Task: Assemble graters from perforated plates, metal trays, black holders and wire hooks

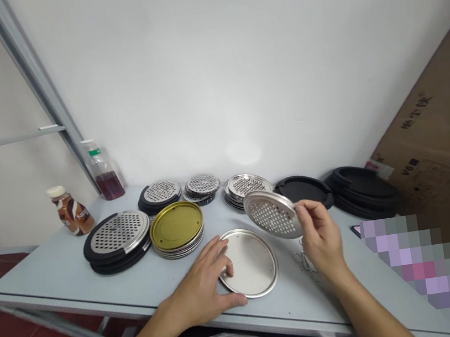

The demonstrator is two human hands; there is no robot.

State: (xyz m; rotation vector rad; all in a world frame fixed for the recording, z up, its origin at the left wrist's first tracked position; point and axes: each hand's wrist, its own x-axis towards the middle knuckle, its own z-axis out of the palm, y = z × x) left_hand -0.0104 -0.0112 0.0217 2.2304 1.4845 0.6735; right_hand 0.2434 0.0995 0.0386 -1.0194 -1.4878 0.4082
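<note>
Pinching a holed metal disc [273, 214] by its right rim between thumb and fingers of the right hand [322, 233], tilted above the table [141, 286] just beyond and right of a plain silver plate [251, 265]; spreading the left hand [202, 289] around the plate's left and near rim, though cannot tell how firmly pressed. Looks like the step of handling the disc near the plate, probably calling next for a steady pinch, a levelled tilt and room clear of small metal pieces [303, 261] by the right hand.
</note>
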